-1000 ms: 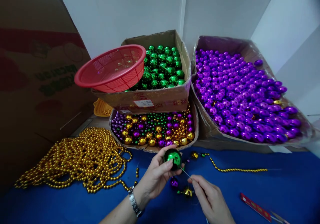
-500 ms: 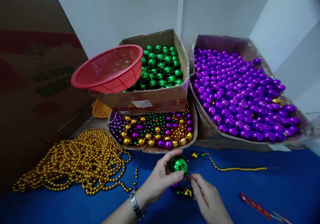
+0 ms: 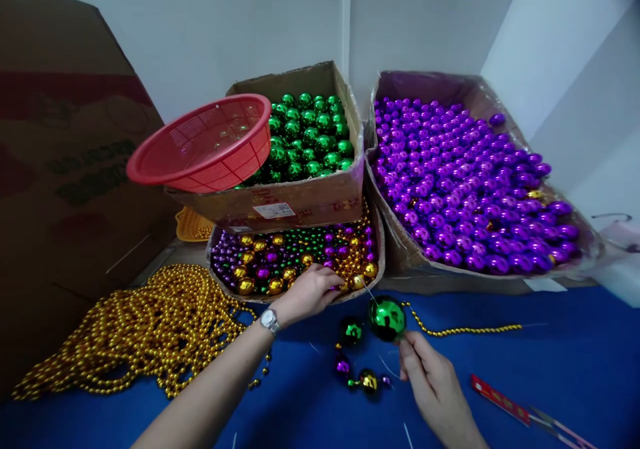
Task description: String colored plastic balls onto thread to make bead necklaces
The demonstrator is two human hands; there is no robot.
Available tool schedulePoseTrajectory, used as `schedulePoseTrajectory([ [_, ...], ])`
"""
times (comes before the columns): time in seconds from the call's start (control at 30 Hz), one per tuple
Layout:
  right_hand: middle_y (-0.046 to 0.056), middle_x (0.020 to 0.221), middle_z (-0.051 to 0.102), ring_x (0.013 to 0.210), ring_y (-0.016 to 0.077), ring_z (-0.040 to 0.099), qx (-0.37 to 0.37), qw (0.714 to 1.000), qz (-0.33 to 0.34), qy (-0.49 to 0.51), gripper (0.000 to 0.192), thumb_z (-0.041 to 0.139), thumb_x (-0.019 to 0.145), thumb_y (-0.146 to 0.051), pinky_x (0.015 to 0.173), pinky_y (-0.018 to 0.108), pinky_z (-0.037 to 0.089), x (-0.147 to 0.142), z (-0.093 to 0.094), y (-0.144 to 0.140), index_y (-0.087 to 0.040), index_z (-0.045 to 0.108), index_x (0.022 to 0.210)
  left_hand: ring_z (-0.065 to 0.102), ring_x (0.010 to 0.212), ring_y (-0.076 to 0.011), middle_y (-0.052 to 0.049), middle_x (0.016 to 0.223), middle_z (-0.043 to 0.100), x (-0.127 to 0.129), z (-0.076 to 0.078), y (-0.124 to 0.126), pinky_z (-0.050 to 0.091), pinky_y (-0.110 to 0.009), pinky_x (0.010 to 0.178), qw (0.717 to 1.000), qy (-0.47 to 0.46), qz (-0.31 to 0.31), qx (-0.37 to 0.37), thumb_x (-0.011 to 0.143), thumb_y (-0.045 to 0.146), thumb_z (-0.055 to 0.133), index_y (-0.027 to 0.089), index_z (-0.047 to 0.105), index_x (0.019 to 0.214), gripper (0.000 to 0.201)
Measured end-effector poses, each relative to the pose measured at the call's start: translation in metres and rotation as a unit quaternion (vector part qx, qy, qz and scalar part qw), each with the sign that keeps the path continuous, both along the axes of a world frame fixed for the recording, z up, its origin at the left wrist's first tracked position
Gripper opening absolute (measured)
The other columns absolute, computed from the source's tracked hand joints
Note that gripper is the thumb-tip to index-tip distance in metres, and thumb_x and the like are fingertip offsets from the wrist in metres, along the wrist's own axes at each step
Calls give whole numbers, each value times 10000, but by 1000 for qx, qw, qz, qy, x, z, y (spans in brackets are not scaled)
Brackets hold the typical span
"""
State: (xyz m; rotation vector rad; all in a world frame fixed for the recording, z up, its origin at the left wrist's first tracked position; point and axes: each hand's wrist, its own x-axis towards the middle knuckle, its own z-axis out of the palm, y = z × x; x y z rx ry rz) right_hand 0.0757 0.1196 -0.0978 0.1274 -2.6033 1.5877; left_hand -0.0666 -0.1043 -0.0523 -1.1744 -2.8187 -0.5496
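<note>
My right hand [image 3: 436,387] pinches a thin wire needle whose tip points up and left. A large shiny green ball [image 3: 387,317] is threaded on it just above my fingers. Below hangs the strand with a smaller green ball [image 3: 351,331], a purple bead [image 3: 343,367] and a gold bead [image 3: 369,381], all lying on the blue cloth [image 3: 550,369]. My left hand [image 3: 311,290] reaches into the low tray of mixed gold, purple and green beads [image 3: 260,272]. Its fingertips are down among the beads and hidden. A watch sits on that wrist.
A box of green balls [image 3: 300,199] with a red basket [image 3: 200,145] on it stands behind the tray. A big box of purple balls [image 3: 465,182] is at right. Gold bead strings [image 3: 140,329] pile at left, and one gold string [image 3: 465,331] trails right. Red scissors [image 3: 505,402] lie near right. A large brown carton [image 3: 60,169] is at left.
My left hand let go of the green ball and moved up into the mixed bead tray. The green ball now sits on the wire held by my right hand, shifted right.
</note>
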Motion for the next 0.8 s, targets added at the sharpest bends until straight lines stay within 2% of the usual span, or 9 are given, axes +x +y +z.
schedulePoseTrajectory([
  [0.03, -22, 637, 541, 584, 134, 545, -1, 1000, -3, -3, 269, 316, 963, -387, 569, 212, 387, 1, 0, 0, -213, 488, 851, 569, 872, -182, -34, 920, 647, -8, -2, -1, 414, -310, 841, 999, 27, -6, -44, 852, 243, 537, 223, 648, 980, 170],
  [0.1, -23, 636, 541, 581, 133, 541, -1, 1000, -8, -6, 273, 317, 963, -389, 565, 213, 382, 2, 0, 2, -213, 490, 846, 558, 847, -196, -45, 883, 643, -20, -5, -4, 419, -317, 803, 994, 66, 18, -80, 835, 215, 550, 214, 657, 930, 143],
  [0.17, -25, 630, 538, 580, 134, 540, -1, 1000, -13, -6, 273, 318, 963, -387, 565, 214, 382, 2, 0, 4, -213, 491, 845, 534, 875, -233, -86, 899, 629, -29, -5, -8, 418, -347, 779, 991, 91, 65, -77, 850, 194, 511, 181, 652, 929, 162],
  [0.3, -27, 619, 536, 575, 138, 543, 2, 1000, -17, -12, 266, 318, 962, -379, 560, 211, 386, 1, 1, 6, -213, 499, 860, 482, 958, -262, -144, 1043, 581, -29, 0, -13, 405, -381, 808, 980, 135, 133, -65, 908, 209, 391, 130, 593, 1070, 271],
  [0.37, -25, 615, 536, 571, 138, 542, 5, 1000, -16, -9, 274, 317, 962, -373, 562, 212, 388, 0, 2, 6, -212, 502, 839, 484, 945, -236, -123, 1029, 584, -23, 2, -11, 402, -357, 825, 980, 138, 125, -66, 924, 227, 363, 140, 583, 1081, 284],
  [0.47, -20, 617, 545, 570, 136, 544, 8, 1000, -15, 6, 289, 318, 962, -365, 565, 213, 391, 0, 3, 3, -208, 508, 812, 499, 893, -193, -52, 904, 608, -13, 3, -4, 402, -302, 813, 986, 120, 57, -96, 898, 247, 442, 212, 631, 962, 203],
  [0.57, -17, 621, 556, 566, 133, 547, 6, 1000, -8, 16, 277, 327, 962, -351, 554, 208, 395, 0, 3, 1, -200, 535, 858, 487, 924, -213, -53, 842, 601, -13, 0, 0, 384, -324, 826, 985, 112, 16, -132, 848, 213, 516, 229, 657, 854, 142],
  [0.8, -5, 616, 554, 573, 141, 551, 3, 1000, -10, 21, 295, 322, 967, -345, 545, 208, 402, 2, 1, 2, -188, 567, 919, 435, 992, -286, -132, 983, 581, -33, -3, -1, 361, -446, 849, 975, 144, 81, -150, 806, 63, 449, 176, 637, 927, 250],
])
